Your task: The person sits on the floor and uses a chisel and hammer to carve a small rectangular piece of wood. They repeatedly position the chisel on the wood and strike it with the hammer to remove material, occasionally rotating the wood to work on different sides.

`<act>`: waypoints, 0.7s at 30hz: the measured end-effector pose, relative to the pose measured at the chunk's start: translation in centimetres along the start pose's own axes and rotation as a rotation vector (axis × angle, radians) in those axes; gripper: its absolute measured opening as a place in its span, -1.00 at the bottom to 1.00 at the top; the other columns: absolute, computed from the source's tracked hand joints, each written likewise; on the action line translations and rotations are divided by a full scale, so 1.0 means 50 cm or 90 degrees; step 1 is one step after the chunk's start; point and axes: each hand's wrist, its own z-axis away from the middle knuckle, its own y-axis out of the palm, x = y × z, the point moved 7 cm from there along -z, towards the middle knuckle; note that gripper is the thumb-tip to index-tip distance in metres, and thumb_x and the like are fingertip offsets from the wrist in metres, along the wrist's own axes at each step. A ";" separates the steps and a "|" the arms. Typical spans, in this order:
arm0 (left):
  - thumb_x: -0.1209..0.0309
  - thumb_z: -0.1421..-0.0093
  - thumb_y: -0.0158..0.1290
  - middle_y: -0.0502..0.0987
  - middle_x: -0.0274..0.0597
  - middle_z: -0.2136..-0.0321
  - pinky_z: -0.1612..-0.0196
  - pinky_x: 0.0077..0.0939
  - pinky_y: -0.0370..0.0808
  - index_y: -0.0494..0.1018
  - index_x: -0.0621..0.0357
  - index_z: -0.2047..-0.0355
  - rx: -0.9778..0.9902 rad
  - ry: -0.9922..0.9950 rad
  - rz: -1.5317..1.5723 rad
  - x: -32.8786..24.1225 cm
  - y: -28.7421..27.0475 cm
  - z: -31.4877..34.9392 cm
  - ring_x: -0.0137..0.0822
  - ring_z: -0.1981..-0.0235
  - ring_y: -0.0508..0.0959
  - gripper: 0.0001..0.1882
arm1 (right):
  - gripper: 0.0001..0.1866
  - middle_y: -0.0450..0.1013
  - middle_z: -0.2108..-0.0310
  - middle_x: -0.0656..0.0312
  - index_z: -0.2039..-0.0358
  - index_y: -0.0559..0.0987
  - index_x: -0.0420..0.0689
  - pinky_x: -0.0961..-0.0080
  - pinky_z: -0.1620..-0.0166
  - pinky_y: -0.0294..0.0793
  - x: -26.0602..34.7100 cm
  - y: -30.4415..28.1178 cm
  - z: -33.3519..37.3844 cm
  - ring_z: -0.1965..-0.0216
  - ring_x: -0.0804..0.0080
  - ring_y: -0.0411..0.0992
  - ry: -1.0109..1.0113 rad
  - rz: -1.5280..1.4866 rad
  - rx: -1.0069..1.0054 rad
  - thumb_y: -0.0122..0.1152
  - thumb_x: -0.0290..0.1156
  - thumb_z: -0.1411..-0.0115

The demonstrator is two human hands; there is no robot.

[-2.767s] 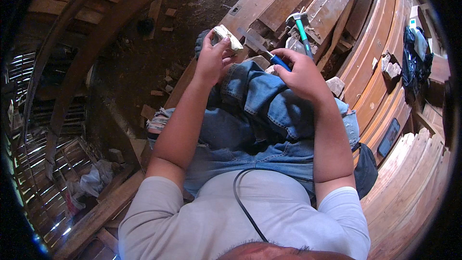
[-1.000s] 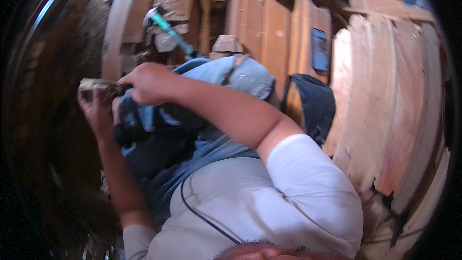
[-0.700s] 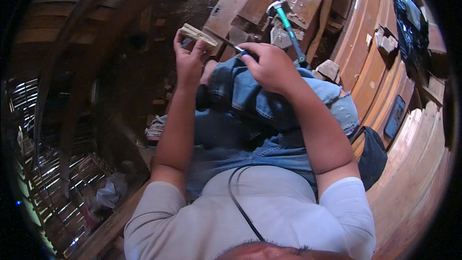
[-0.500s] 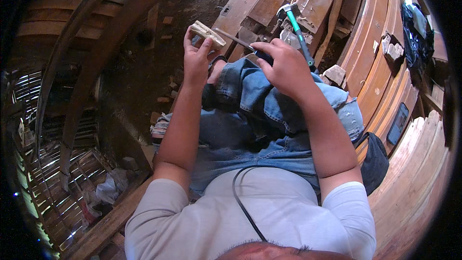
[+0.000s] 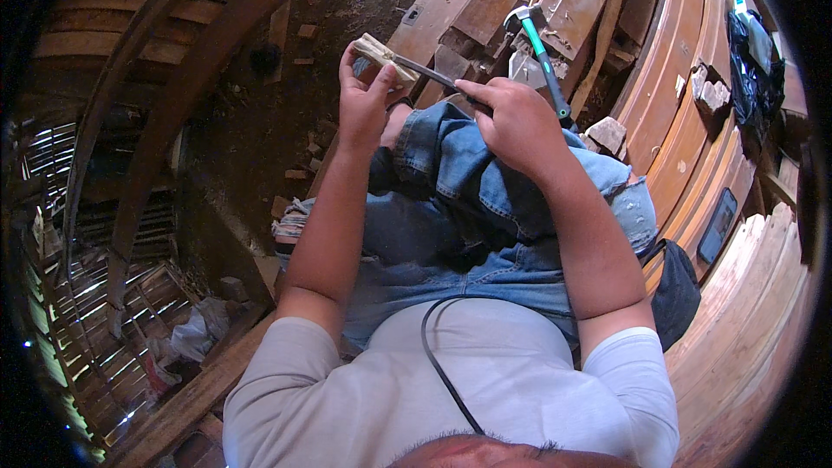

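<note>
A small pale wood block (image 5: 379,57) with a rough, hollowed upper face is gripped in my left hand (image 5: 364,95), fingers behind it and thumb on the near side. My right hand (image 5: 518,118) is closed around the dark handle of a chisel (image 5: 426,73), index finger stretched along it. The chisel's long grey metal blade points left, and its tip touches the block's right side. Both hands are held above my legs in blue jeans (image 5: 455,165).
A hammer (image 5: 541,56) with a green and black handle lies on wooden planks (image 5: 485,13) ahead. Rough chunks (image 5: 606,134) sit right of it. Farther right are a phone (image 5: 718,225) and a black plastic bag (image 5: 752,69). Curved beams (image 5: 143,121) stand at left.
The chisel's tip has come against the wood block, from just beside it. My right hand has shifted slightly, and its hold covers more of the handle.
</note>
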 end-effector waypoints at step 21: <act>0.49 -0.40 0.14 0.43 0.11 -0.13 0.04 -0.31 0.74 -0.10 0.04 -0.41 -0.062 0.022 -0.025 -0.030 0.010 0.015 -0.17 -0.05 0.59 -0.25 | -0.64 0.59 0.28 -0.04 -0.06 0.69 -0.12 0.15 0.07 0.54 0.010 0.029 -0.012 0.20 -0.05 0.57 -0.026 -0.093 -0.034 0.29 -0.40 -0.25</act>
